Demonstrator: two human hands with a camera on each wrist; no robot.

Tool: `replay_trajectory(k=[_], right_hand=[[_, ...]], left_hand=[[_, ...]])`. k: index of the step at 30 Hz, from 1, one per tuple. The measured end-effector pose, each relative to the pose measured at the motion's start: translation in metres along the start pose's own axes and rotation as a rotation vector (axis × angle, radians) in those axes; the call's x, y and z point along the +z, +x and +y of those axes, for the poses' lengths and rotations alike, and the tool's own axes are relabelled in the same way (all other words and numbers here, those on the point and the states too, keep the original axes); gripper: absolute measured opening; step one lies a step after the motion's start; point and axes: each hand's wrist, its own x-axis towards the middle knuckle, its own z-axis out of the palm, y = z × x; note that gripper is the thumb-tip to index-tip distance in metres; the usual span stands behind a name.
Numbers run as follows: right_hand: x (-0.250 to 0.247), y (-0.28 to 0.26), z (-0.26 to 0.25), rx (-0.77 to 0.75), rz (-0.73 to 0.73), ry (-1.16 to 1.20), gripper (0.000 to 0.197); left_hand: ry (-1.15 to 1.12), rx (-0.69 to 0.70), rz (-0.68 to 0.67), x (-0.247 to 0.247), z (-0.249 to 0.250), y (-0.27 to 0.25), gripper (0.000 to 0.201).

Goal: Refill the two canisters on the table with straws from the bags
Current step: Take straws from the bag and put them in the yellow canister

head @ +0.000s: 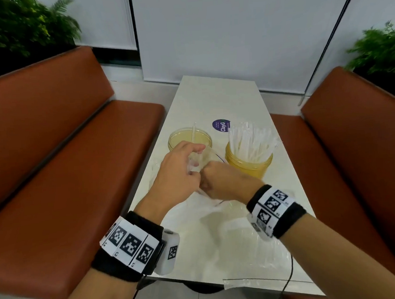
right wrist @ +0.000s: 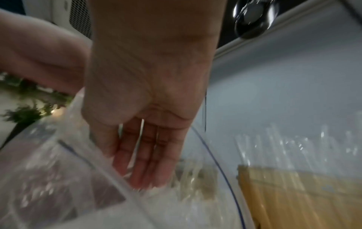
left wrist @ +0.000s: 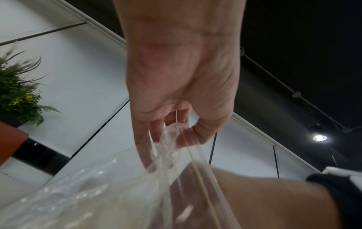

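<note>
Canisters stood side by side on the table (head: 212, 97): the left canister (head: 189, 137) held a single straw (head: 194, 133), the right canister (head: 250, 162) was packed with wrapped straws (head: 249, 139). Just in front of them we saw a clear bag (left wrist: 117, 186) held up between both hands. The left hand (left wrist: 180, 86) pinched the bag's bunched mouth between thumb and curled fingers. The right hand (right wrist: 147, 108) reached into the bag with fingers (right wrist: 145, 162) straight and together, gripping nothing we could see. Another bag (head: 257, 270) lay flat near the table's front edge. Orange benches (head: 65, 157) flanked the table.
</note>
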Motion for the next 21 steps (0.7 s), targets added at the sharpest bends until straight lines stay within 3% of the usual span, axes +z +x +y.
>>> replay_trajectory(k=[2,4,8,11,15,21], right_hand=[[0.008,0.001,-0.008,0.079,-0.130,-0.127,0.019],[0.011,0.005,-0.012,0.147,-0.236,-0.298,0.031],[0.019,0.010,-0.017,0.166,-0.335,-0.463,0.029],[0.023,0.011,-0.015,0.151,-0.312,-0.428,0.032],[0.024,0.010,-0.005,0.215,-0.239,-0.196,0.042],[-0.003,0.003,0.005,0.330,-0.316,-0.131,0.044]], left_hand=[[0.003,-0.005,-0.017,0.000,0.000,-0.002,0.066],[0.012,-0.001,-0.018,0.000,-0.002,-0.003,0.067],[0.034,0.012,-0.014,0.001,-0.010,-0.003,0.069],[0.039,0.011,-0.016,0.001,-0.015,-0.003,0.069],[0.011,-0.002,-0.028,0.005,-0.018,-0.001,0.069],[-0.016,0.007,-0.055,0.013,-0.022,-0.001,0.065]])
